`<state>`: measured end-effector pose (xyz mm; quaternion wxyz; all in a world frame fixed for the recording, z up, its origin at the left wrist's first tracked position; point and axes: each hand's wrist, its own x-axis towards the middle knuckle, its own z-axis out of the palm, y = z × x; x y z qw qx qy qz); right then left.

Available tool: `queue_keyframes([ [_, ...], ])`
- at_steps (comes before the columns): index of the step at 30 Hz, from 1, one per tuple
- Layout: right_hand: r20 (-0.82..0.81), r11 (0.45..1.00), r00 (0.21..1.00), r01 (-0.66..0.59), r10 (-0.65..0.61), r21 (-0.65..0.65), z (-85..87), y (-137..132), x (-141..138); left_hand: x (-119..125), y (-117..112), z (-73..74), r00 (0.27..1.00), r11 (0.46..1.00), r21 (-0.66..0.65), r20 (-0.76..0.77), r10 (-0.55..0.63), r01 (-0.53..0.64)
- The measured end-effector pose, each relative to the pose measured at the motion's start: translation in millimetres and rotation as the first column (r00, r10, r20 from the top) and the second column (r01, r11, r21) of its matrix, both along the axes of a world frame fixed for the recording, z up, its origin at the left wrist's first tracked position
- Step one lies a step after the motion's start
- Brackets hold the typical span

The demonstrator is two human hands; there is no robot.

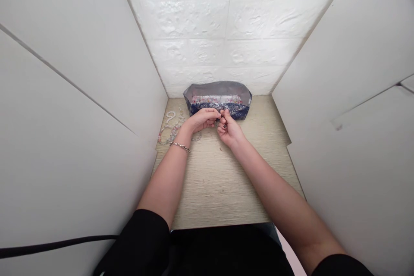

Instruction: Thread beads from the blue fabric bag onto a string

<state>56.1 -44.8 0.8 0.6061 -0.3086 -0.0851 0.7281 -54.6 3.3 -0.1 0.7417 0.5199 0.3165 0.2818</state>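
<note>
Pale tabletop (223,185), navy silver-patterned pouch (239,111)

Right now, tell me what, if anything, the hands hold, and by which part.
Cannot tell what or where: the left hand and right hand are close together by the blue bag, but anything between is too small to make out.

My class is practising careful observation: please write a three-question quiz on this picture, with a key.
1. What circles the wrist of the left hand? A) black watch; B) silver-coloured chain bracelet; C) red ribbon.
2. True or false: the open, navy patterned bag stands nearer the white brick-patterned wall than the right hand does.
3. Complete: strings of small, pale beads lie on the pale wood-grain tabletop, on the person's ____ side of the bag.

Key: 1 B; 2 true; 3 left.
</note>
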Motion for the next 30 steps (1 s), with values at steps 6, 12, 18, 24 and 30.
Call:
queue_keyframes([
  [6, 0.012, 1.0, 1.0, 0.004, -0.004, 0.005, -0.1, -0.8, -0.5, 0.0, -1.5, 1.2, 1.0, 1.0, 0.0, -0.021, 0.013, -0.013],
  [12, -0.001, 1.0, 1.0, -0.007, 0.007, 0.011, -0.5, -0.2, 0.7, -0.3, 0.4, -0.3, 1.0, 1.0, 0.0, -0.02, 0.02, -0.02],
  [18, -0.002, 1.0, 1.0, -0.009, 0.009, 0.014, -0.9, 0.4, 0.8, 0.1, -0.3, 0.1, 0.999, 1.0, 0.002, -0.023, 0.027, -0.027],
  [24, 0.008, 1.0, 1.0, -0.016, 0.016, 0.017, -3.1, 0.3, 1.0, -1.4, -0.2, -0.6, 0.999, 0.999, -0.021, 0.022, 0.025, -0.025],
  [30, 0.018, 0.999, 0.999, -0.033, 0.032, 0.025, -5.7, 1.3, 1.5, -1.3, -1.7, 3.7, 0.999, 0.998, 0.026, -0.013, 0.051, -0.05],
])
